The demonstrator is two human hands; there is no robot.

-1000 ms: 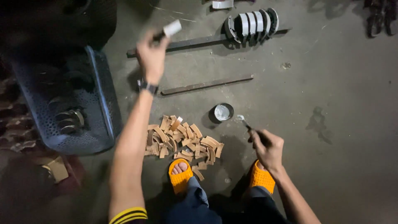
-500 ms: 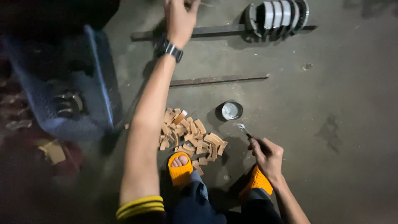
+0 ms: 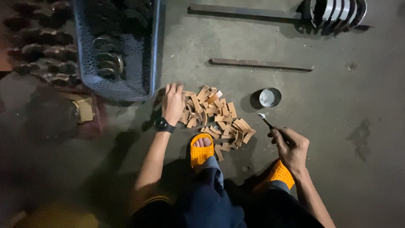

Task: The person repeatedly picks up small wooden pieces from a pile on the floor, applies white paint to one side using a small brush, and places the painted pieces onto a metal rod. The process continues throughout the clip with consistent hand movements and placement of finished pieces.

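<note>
Brown strips [image 3: 215, 116] lie piled under our left hand [image 3: 174, 103], fingers spread on them, while our right hand [image 3: 291, 147] pinches a small brush [image 3: 266, 121].

Dim overhead light, hard shadows, murky left edge, slight blur.

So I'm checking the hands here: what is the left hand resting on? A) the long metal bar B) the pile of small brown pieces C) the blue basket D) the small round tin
B: the left hand lies on the left edge of the pile of small brown pieces, apart from the tin, bar and basket.
</note>
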